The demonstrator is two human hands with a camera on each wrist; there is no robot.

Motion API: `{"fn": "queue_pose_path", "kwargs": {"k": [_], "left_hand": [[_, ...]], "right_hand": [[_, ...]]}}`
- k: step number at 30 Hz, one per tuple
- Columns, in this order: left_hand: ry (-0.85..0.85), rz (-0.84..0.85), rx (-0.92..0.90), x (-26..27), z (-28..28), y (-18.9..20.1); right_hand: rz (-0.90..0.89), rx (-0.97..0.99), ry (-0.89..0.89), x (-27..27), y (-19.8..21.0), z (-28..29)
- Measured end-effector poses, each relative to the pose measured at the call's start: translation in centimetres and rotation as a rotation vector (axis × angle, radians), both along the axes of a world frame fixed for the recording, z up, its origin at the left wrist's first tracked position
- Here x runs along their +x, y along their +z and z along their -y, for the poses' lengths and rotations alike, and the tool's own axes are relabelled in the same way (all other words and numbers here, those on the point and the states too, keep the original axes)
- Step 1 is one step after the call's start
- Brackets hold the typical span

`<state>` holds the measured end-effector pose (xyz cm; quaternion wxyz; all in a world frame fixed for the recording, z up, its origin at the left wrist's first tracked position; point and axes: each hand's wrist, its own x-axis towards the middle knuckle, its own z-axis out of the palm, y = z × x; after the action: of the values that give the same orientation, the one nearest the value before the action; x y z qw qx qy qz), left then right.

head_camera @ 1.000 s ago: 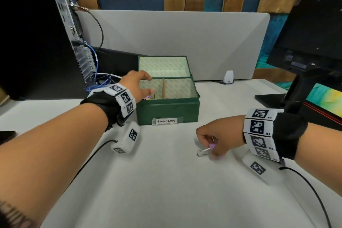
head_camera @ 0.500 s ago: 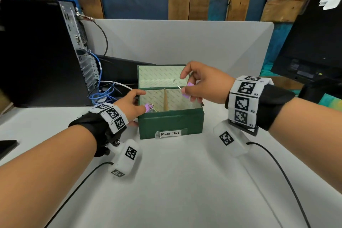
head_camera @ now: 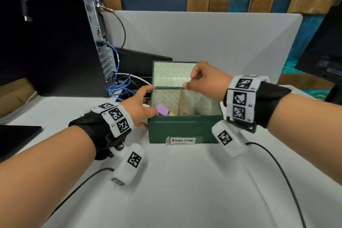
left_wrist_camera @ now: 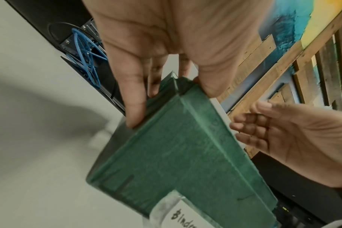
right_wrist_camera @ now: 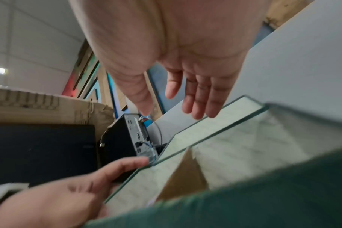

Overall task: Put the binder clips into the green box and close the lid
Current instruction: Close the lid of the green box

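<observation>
The green box (head_camera: 183, 127) stands mid-table with its lid (head_camera: 172, 74) upright at the back and a "Binder Clips" label (head_camera: 182, 140) on the front. A cardboard divider (head_camera: 180, 102) splits the inside. A purple clip (head_camera: 162, 110) and a yellow one (head_camera: 172, 114) lie in the left compartment. My left hand (head_camera: 148, 102) grips the box's left wall, thumb over the rim and fingers on the outside. My right hand (head_camera: 188, 79) hovers empty over the box, and in the right wrist view its relaxed fingers (right_wrist_camera: 197, 108) are close to the lid's edge (right_wrist_camera: 215, 123).
A black computer tower (head_camera: 55, 42) with blue cables (head_camera: 118, 87) stands at the back left, close to the box. A grey partition (head_camera: 222, 42) runs behind the box. A monitor (head_camera: 323, 52) is at the right and a dark flat device (head_camera: 16, 137) at the left edge.
My right hand carried a purple clip from the table to the box, let it go, and now sits empty by the lid. My left hand let its purple clip drop inside.
</observation>
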<state>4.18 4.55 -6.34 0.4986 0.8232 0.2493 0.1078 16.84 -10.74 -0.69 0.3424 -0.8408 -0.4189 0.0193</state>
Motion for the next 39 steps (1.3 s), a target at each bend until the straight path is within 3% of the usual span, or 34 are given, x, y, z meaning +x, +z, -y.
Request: {"fn": "queue_pose_path", "kwargs": {"k": [5, 9, 13, 16, 21, 23, 26, 34, 39], "left_hand": [[-0.006, -0.010, -0.073, -0.5, 0.1, 0.1], [-0.023, -0.030, -0.100, -1.1, 0.5, 0.3], [-0.037, -0.059, -0.095, -1.6, 0.9, 0.3], [-0.047, -0.099, -0.088, -2.0, 1.1, 0.5], [-0.062, -0.133, -0.102, -2.2, 1.5, 1.0], [-0.065, -0.138, -0.120, -2.1, 1.8, 1.0], [-0.066, -0.121, -0.148, -1.7, 2.4, 0.9], [0.142, 0.037, -0.460, -2.0, 2.0, 2.4], [0.159, 0.048, -0.469, -2.0, 1.7, 2.7]], "right_hand": [[-0.140, 0.068, -0.188, 4.5, 0.9, 3.3], [-0.471, -0.032, -0.259, 6.9, -0.8, 4.3], [-0.716, -0.106, -0.088, 6.6, -2.2, 4.1], [-0.786, -0.116, 0.030, 5.7, -2.2, 3.6], [-0.668, 0.117, -0.011, 6.5, -1.1, 3.3], [-0.518, 0.171, -0.069, 6.5, 0.2, 3.7], [-0.222, 0.108, -0.082, 6.3, 2.0, 4.4], [-0.198, 0.174, 0.072, 4.5, 2.0, 6.9], [0.110, -0.026, 0.202, 1.8, 0.9, 9.3]]}}
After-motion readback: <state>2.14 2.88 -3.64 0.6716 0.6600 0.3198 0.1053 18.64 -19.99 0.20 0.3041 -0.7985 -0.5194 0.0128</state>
